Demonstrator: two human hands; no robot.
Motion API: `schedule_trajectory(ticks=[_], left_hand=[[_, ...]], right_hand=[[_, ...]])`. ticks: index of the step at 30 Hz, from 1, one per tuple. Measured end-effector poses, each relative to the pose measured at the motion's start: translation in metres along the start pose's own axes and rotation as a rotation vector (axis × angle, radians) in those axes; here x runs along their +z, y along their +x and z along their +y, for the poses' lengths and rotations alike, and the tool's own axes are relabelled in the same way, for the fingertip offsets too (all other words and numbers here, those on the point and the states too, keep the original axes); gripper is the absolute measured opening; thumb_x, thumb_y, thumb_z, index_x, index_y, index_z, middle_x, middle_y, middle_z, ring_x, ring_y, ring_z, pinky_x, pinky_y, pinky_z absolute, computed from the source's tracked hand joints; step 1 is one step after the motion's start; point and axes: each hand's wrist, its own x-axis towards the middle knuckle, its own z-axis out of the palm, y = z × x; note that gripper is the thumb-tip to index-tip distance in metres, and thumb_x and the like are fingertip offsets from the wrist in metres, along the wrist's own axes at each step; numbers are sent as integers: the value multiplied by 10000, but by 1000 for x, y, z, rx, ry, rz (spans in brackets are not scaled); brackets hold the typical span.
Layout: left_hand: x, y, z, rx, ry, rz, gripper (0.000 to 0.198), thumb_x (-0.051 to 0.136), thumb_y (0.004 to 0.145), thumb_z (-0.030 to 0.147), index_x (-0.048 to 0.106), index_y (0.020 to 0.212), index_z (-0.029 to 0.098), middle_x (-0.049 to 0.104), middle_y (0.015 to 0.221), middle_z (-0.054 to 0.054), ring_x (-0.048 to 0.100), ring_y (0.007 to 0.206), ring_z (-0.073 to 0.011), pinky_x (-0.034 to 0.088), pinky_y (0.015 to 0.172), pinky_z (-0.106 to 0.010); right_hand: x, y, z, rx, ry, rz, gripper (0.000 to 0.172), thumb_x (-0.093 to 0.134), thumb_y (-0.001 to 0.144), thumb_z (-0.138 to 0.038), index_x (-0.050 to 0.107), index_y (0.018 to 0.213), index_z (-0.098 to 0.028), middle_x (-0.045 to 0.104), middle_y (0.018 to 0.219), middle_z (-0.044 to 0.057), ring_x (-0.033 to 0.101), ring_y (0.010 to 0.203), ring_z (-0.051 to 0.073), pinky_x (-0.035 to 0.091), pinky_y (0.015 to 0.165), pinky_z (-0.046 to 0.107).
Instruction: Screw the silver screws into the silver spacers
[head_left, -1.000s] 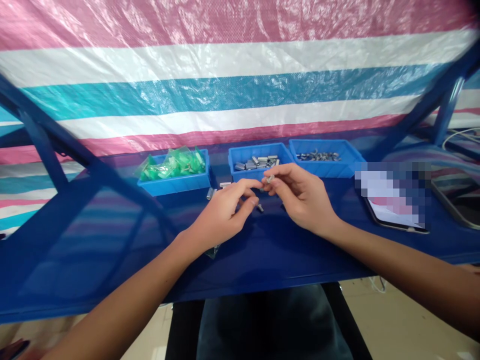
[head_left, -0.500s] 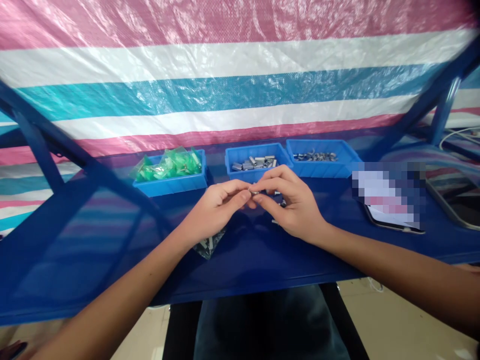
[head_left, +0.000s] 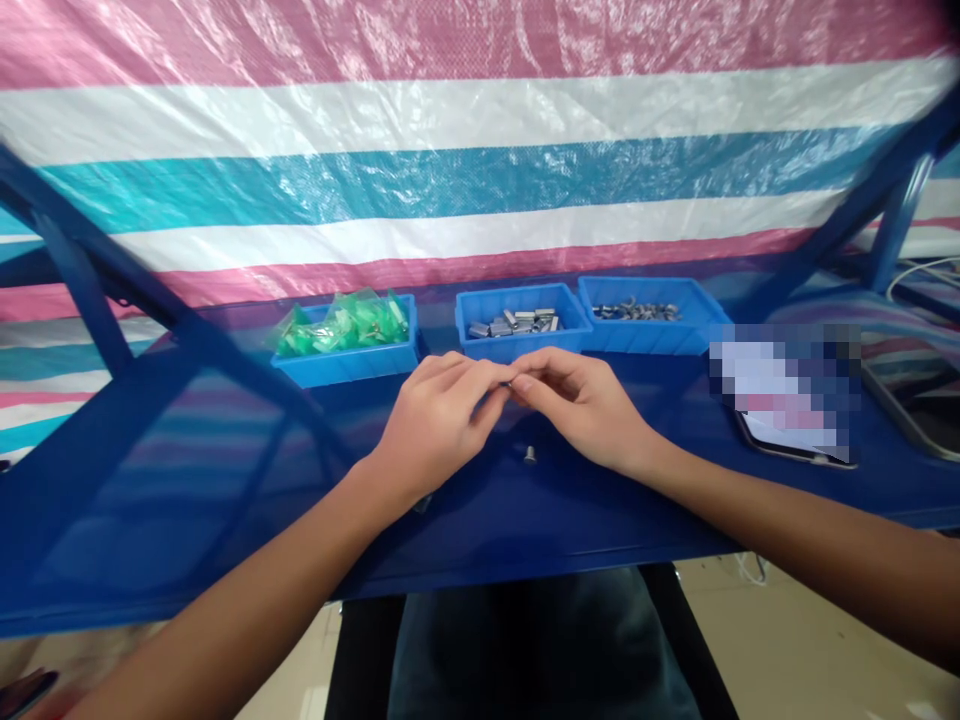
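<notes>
Over the middle of the table, my left hand (head_left: 444, 425) and my right hand (head_left: 600, 412) meet fingertip to fingertip. Both are closed in a pinch around a small metal part (head_left: 509, 383), mostly covered by the fingers. A short silver screw (head_left: 530, 455) stands on the blue table below my fingertips, apart from both hands. Under my left wrist, the edge of a small clear bag (head_left: 424, 504) peeks out; the rest is hidden.
Along the back stand a blue bin (head_left: 349, 368) of green packets, another bin (head_left: 523, 347) of metal cylinders and a third bin (head_left: 652, 338) of small metal pieces. A phone (head_left: 795, 445), partly blurred out, lies right. Blue frame bars (head_left: 847, 200) slant at both sides.
My left hand has turned, its back now more toward me, and covers most of the clear bag. My right hand has lowered slightly, and the screw below it now shows in full.
</notes>
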Motion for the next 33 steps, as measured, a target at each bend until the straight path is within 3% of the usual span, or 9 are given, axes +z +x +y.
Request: schedule_trajectory(ticks=[8, 13, 17, 19, 21, 23, 26, 30, 33], left_hand=[[4, -5, 5, -95, 54, -108, 38, 533, 855, 183, 560, 876, 196, 698, 794, 28, 634, 751, -142, 427, 755, -292], [-2, 0, 1, -231, 22, -199, 106, 523, 867, 238, 574, 952, 198, 689, 784, 17, 644, 772, -150, 445, 720, -282], [-13, -2, -4, -313, 11, -208, 150, 477, 896, 274, 602, 929, 199, 684, 767, 3, 631, 751, -153, 460, 659, -266], [-20, -10, -3, -304, 44, -224, 170, 469, 902, 283, 609, 928, 190, 690, 818, -17, 627, 787, -165, 482, 714, -287], [-30, -25, 3, -244, 82, -288, 200, 486, 897, 309, 618, 963, 173, 695, 922, -51, 624, 890, -190, 492, 825, -328], [-43, -43, 10, -181, 83, -441, 313, 503, 890, 355, 597, 1121, 164, 665, 1123, -88, 589, 1068, -223, 479, 931, -354], [-66, -71, 18, -77, 164, -663, 607, 514, 870, 452, 402, 1404, 186, 466, 1431, -108, 436, 1303, -298, 458, 1003, -420], [-88, -103, 20, -50, 261, -667, 831, 567, 808, 521, 243, 1491, 176, 358, 1503, -127, 382, 1344, -359, 466, 1010, -471], [-96, -122, 22, -41, 240, -636, 720, 584, 817, 354, 298, 1473, 272, 410, 1479, -72, 468, 1290, -327, 475, 1023, -446]], right_hand=[[-1, -4, 0, -203, -396, 57, 73, 637, 808, -242, 660, 804, -172, 650, 640, -19, 541, 536, 85, 437, 524, 216], [-10, 2, -6, -305, -453, 166, 74, 625, 809, -213, 669, 865, -192, 669, 687, -8, 609, 618, 120, 466, 567, 238], [-48, 18, -11, -350, -582, 495, 118, 610, 825, -269, 668, 907, -206, 678, 778, 31, 621, 681, 158, 488, 654, 304], [-76, 28, -8, -274, -621, 697, 149, 603, 829, -288, 664, 929, -195, 638, 699, 31, 575, 599, 151, 460, 602, 313], [-100, 36, -2, -167, -630, 747, 253, 642, 794, -278, 634, 1034, -196, 576, 610, 0, 523, 541, 146, 424, 569, 319], [-112, 40, 5, -70, -612, 725, 272, 635, 801, -295, 614, 1058, -208, 545, 584, -8, 502, 527, 148, 399, 538, 319], [-105, 40, 9, -40, -597, 656, 220, 638, 798, -313, 624, 985, -197, 528, 560, -20, 495, 505, 138, 390, 516, 305], [-70, 31, 5, -119, -663, 462, 217, 625, 802, -320, 621, 976, -190, 532, 569, -42, 499, 514, 123, 401, 552, 285], [-50, 24, 4, -138, -652, 294, 209, 607, 812, -301, 617, 990, -193, 540, 579, -39, 511, 524, 123, 410, 558, 271]])
